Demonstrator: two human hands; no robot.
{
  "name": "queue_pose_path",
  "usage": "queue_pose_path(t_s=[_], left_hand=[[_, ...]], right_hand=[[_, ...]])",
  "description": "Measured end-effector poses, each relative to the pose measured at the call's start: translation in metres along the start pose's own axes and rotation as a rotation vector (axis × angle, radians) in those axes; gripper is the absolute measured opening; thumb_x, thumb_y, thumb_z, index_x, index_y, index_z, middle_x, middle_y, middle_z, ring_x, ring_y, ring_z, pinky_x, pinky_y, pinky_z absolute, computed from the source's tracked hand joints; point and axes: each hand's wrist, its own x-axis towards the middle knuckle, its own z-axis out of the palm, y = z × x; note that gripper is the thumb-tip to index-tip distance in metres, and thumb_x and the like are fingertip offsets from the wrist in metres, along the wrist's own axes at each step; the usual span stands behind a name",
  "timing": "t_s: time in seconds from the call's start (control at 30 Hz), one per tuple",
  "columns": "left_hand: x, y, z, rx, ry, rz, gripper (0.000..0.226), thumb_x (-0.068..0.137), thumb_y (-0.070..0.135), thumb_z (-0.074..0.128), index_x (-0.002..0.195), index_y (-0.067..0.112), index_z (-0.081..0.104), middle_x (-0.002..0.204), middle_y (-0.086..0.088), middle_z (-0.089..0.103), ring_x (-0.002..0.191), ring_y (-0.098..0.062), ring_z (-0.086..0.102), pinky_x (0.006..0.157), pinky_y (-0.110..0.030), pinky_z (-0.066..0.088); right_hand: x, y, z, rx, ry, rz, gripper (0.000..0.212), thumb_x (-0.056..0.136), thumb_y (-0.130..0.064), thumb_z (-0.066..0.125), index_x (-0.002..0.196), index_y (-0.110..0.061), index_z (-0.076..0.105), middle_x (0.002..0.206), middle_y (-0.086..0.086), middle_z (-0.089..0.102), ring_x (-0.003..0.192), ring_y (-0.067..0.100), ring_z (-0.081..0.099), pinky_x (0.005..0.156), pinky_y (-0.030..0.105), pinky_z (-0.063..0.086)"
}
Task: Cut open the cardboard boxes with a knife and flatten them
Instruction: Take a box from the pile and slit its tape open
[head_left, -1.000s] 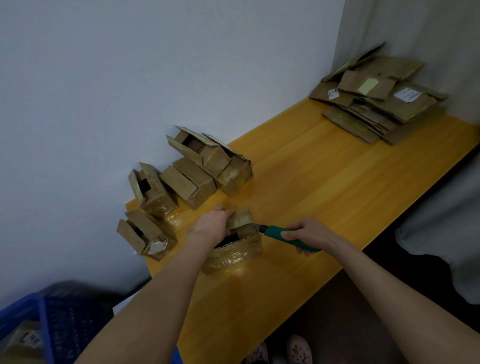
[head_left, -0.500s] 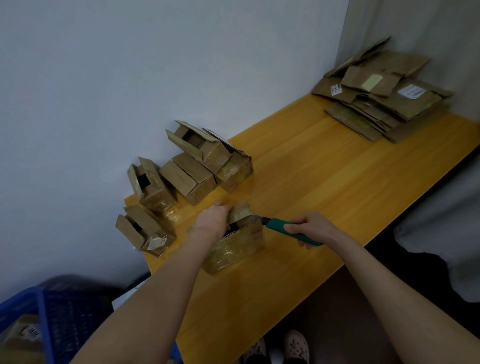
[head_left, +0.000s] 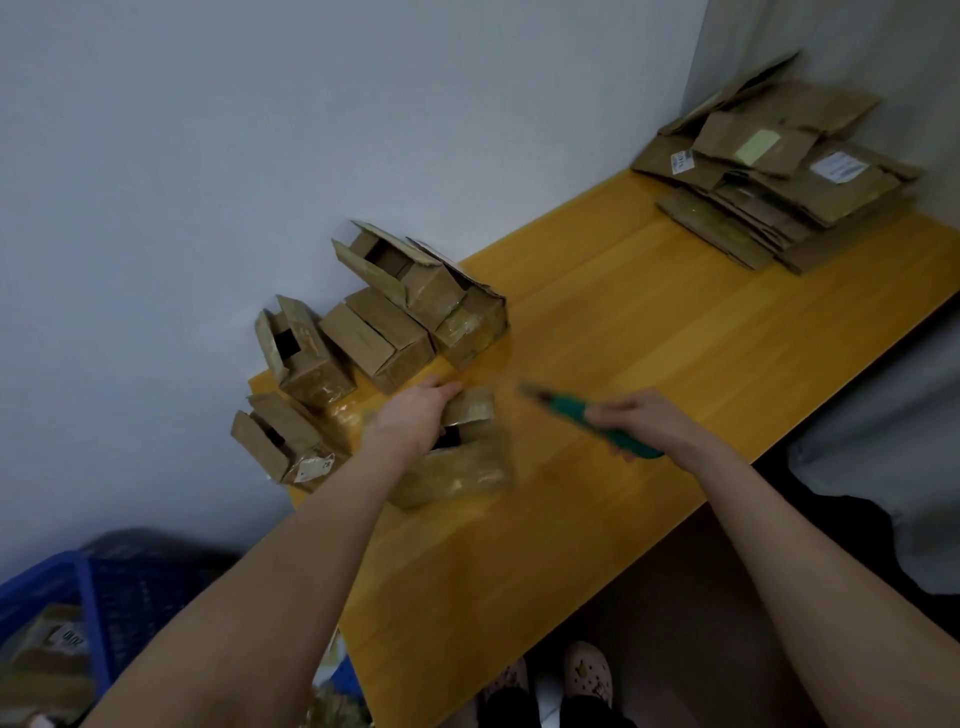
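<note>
Both arms extended: left hand grips box, right hand knife.

The worktop is yellow wood-grain, smooth, with a soft sheen. The box my left hand holds is brown cardboard, its side wrapped in glossy, crinkled yellowish tape. The knife in my right hand has a green handle that looks like matt plastic; its tip is too blurred to judge. The boxes along the worktop's wall edge are matt cardboard with shiny tape patches, one with a paper label. The flat stack at the far right corner is dull cardboard with white paper labels. The wall is matt paint; the crate is blue plastic lattice.
</note>
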Motion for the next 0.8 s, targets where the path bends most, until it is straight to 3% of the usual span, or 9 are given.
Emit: queue_pose_path(t_s=[0.1,0.23,0.33,0.43,0.53,0.6,0.67,0.73,0.8], left_hand=[[-0.010,-0.015,0.000,0.037,-0.021,-0.062,0.063,0.090,0.016,0.064,0.145,0.033,0.038,0.140,-0.001,0.045,0.119,-0.023,0.055,0.089,-0.031,0.052],[-0.004,-0.002,-0.009,-0.048,0.005,-0.109,0.062,0.088,0.033,0.067,0.144,0.031,0.040,0.127,-0.003,0.050,0.112,-0.023,0.057,0.082,-0.032,0.054],[-0.002,0.011,-0.011,-0.084,-0.006,-0.187,0.060,0.089,0.035,0.065,0.143,0.028,0.041,0.133,-0.008,0.049,0.109,-0.025,0.060,0.081,-0.036,0.057],[-0.006,0.015,-0.003,-0.077,0.001,-0.253,0.059,0.090,0.040,0.062,0.143,0.024,0.040,0.130,-0.008,0.049,0.102,-0.026,0.061,0.075,-0.035,0.058],[-0.008,0.020,-0.001,-0.064,0.023,-0.277,0.056,0.091,0.041,0.060,0.140,0.020,0.043,0.125,-0.007,0.050,0.100,-0.026,0.061,0.068,-0.032,0.054],[-0.009,0.022,-0.003,-0.067,0.032,-0.299,0.049,0.092,0.041,0.059,0.133,0.016,0.047,0.123,-0.007,0.051,0.099,-0.025,0.061,0.064,-0.030,0.050],[-0.010,0.026,-0.006,-0.080,0.042,-0.320,0.044,0.093,0.041,0.059,0.125,0.013,0.052,0.121,-0.008,0.052,0.098,-0.026,0.061,0.067,-0.031,0.052],[-0.010,0.032,-0.008,-0.118,0.026,-0.333,0.038,0.093,0.037,0.061,0.119,0.010,0.056,0.121,-0.009,0.052,0.097,-0.026,0.061,0.073,-0.032,0.054],[-0.009,0.040,-0.010,-0.140,0.001,-0.326,0.031,0.093,0.031,0.062,0.113,0.007,0.060,0.121,-0.011,0.050,0.090,-0.026,0.059,0.069,-0.030,0.050]], right_hand=[[0.008,0.006,-0.026,0.014,0.148,0.017,0.039,0.091,-0.036,0.064,0.121,-0.010,0.065,0.074,0.008,0.069,0.060,0.017,0.063,0.059,0.028,0.052],[0.039,0.017,0.015,-0.136,0.112,0.002,0.038,0.099,-0.020,0.050,0.136,-0.010,0.050,0.085,0.010,0.065,0.071,0.024,0.062,0.063,0.036,0.051],[0.065,0.037,0.061,-0.281,0.087,0.023,0.049,0.099,-0.006,0.040,0.147,-0.015,0.036,0.122,0.016,0.058,0.097,0.029,0.058,0.075,0.040,0.047],[0.080,0.044,0.087,-0.467,0.105,0.079,0.058,0.099,-0.011,0.041,0.153,-0.023,0.021,0.137,0.016,0.047,0.117,0.033,0.051,0.093,0.040,0.047],[0.078,0.034,0.094,-0.497,0.138,0.089,0.052,0.101,-0.029,0.043,0.150,-0.020,0.028,0.136,0.016,0.043,0.122,0.033,0.046,0.099,0.041,0.045],[0.065,0.018,0.091,-0.399,0.203,0.033,0.058,0.100,-0.049,0.038,0.144,-0.012,0.038,0.137,0.015,0.046,0.122,0.032,0.047,0.100,0.042,0.044],[0.048,-0.006,0.093,-0.022,0.178,0.046,0.073,0.093,-0.064,0.040,0.142,-0.010,0.042,0.138,0.013,0.049,0.122,0.031,0.050,0.099,0.044,0.044],[0.031,-0.032,0.103,0.242,0.059,0.134,0.080,0.086,-0.066,0.051,0.142,-0.010,0.040,0.136,0.013,0.050,0.115,0.032,0.054,0.083,0.041,0.050],[0.026,-0.046,0.112,0.193,-0.034,0.189,0.059,0.091,-0.053,0.057,0.131,-0.013,0.043,0.125,0.014,0.052,0.102,0.033,0.059,0.069,0.040,0.054]])
